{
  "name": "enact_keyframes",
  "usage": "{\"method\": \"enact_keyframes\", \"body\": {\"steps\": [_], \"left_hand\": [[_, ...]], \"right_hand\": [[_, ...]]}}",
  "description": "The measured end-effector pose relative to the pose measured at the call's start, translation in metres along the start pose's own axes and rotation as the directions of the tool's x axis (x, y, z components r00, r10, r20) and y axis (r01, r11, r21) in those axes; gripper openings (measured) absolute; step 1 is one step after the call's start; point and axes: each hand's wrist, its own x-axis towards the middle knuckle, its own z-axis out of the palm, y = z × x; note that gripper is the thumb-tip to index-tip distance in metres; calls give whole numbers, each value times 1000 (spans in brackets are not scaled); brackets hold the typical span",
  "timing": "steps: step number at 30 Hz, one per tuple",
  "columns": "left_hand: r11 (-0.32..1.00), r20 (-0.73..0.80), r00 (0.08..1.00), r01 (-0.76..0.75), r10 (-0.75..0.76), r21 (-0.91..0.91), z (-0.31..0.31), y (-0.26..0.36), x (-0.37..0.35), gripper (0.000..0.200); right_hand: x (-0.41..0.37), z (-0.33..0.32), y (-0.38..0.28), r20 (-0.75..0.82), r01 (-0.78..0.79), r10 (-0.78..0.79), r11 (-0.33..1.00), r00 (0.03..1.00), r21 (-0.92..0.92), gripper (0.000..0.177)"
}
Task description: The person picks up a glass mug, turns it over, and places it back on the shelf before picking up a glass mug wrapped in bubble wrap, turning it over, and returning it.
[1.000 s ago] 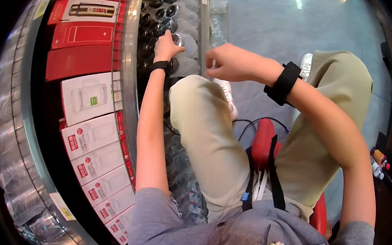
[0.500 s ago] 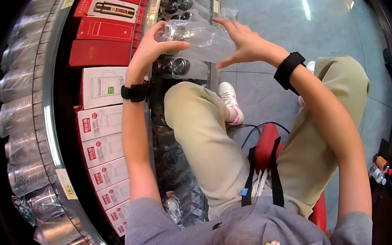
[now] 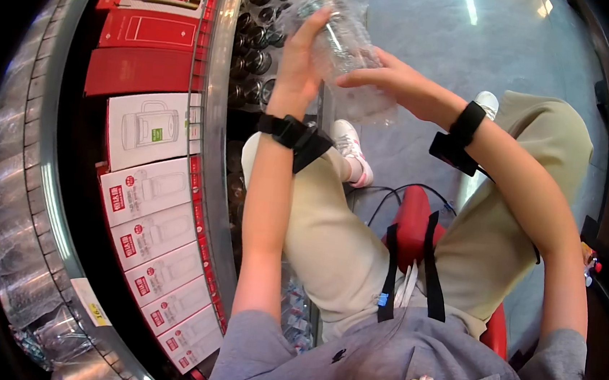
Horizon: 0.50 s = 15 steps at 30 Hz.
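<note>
A clear, ribbed-looking cup or jar in a transparent plastic bag (image 3: 341, 40) is held tilted above the edge of the lower shelf. My left hand (image 3: 302, 63) is closed around its left side, with the thumb laid over the top end. From the right, my right hand (image 3: 401, 83) grips its lower end, the thumb across the plastic and the other fingers hidden behind. The loose tail of the bag hangs below my right hand. Next to my left hand, several dark-lidded bottles (image 3: 256, 61) lie in rows on the lower shelf.
Red boxes (image 3: 141, 73) and white pictured boxes (image 3: 151, 185) line the middle shelf behind a wire rail. Several plastic-wrapped cups (image 3: 18, 197) stand on the upper shelf at left. My bent knees flank a red seat (image 3: 410, 221), with a black cable (image 3: 383, 197) on the floor.
The bagged cup has gone from nearly level to tilted and moved right, off the bottle rows. Both hands, previously with fingers spread around it, are now closed on it.
</note>
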Motion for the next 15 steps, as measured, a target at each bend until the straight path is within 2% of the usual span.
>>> {"method": "enact_keyframes", "body": {"steps": [3, 4, 6, 8, 11, 14, 15], "left_hand": [[1000, 17, 1000, -15, 16, -24, 3, -1, 1, 35], [998, 75, 997, 34, -30, -51, 1, -1, 4, 35], [999, 118, 993, 4, -9, 39, -4, -8, 8, 39], [992, 163, 987, -16, -4, 123, -8, -15, 11, 45], [986, 186, 982, 9, -41, 169, -15, -18, 11, 45], [996, 182, 979, 83, -86, 27, -10, -12, 7, 58], [998, 158, 986, 36, -44, 51, -5, -9, 3, 59]], "right_hand": [[5, 1, 7, -3, -26, 26, 994, 1000, 102, 58], [4, 2, 8, 3, -37, 37, 988, 999, 153, 57], [1, 5, 8, 20, -65, 62, 965, 998, 253, 55], [-7, 11, 2, -7, -109, 116, 955, 993, 274, 58], [-7, 13, 6, -25, -133, 151, 928, 988, 348, 60], [-6, 16, 10, -57, -102, 134, 917, 989, 385, 59], [-5, 17, 10, -72, -86, 123, 918, 990, 387, 58]]}}
